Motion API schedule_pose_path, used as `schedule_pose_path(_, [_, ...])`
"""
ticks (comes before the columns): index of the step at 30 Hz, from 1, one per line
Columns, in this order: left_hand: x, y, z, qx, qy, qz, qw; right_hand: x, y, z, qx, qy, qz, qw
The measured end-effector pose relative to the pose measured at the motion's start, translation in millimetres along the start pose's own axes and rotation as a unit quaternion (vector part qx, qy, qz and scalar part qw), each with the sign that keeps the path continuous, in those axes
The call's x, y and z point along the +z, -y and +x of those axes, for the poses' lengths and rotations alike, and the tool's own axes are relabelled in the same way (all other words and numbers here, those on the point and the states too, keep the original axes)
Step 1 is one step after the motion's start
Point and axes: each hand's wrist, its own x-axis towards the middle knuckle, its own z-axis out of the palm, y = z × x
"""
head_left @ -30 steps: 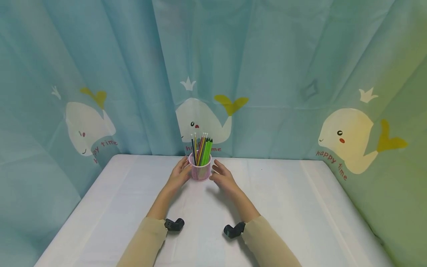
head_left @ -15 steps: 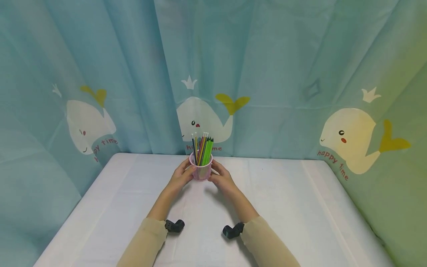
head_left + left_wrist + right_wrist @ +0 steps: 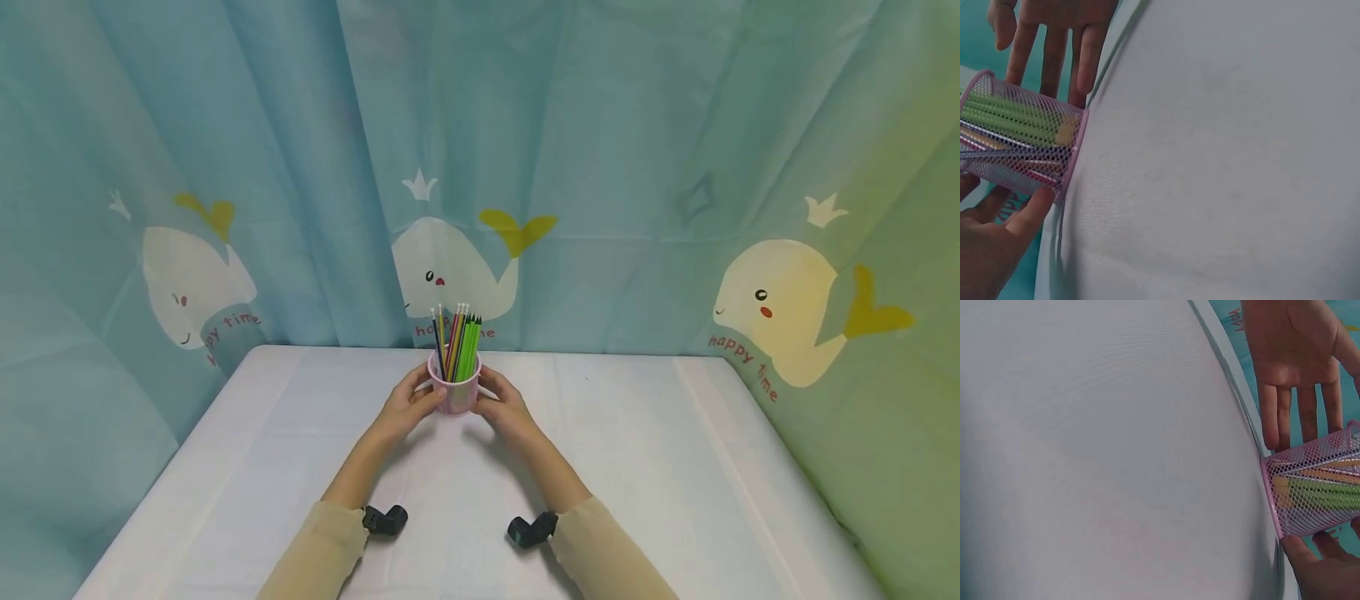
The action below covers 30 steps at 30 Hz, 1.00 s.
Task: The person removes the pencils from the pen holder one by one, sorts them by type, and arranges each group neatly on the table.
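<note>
A pink mesh pencil cup (image 3: pixel 459 400) stands upright close to the table's far edge. Bright green pencils (image 3: pixel 469 346) fill its right side, and several striped or dark pencils (image 3: pixel 442 346) with pale tips lean at the left. My left hand (image 3: pixel 405 410) holds the cup's left side, thumb in front and fingers reaching behind. From the right, my right hand (image 3: pixel 508 408) holds the opposite side, its farther fingers partly hidden by the cup. In the left wrist view, the left thumb (image 3: pixel 1038 209) lies right at the cup's base rim.
A white cloth covers the table (image 3: pixel 637 467). Behind it hangs a blue-green curtain (image 3: pixel 615 167) printed with white whales. Black devices (image 3: pixel 386 521) are strapped at both wrists, by the beige sleeves (image 3: pixel 318 550).
Both hands have closed in on the pencil cup from its sides. In the last half second the cup has come slightly nearer to me, with the hands moving along.
</note>
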Motion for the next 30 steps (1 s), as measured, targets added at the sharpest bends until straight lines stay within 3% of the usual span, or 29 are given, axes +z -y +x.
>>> schedule_pose_path(16, [7.7,-1.3,-25.0,0.011,0.046,0.063,0.9969,-14,0,-29,0.004,0.018,-0.044,0.999])
schedule_pose_path(30, [14.9,-5.0,-42.8,0.044,0.095,0.061,0.9926,-29,4,-54,0.016,0.048,-0.056,0.997])
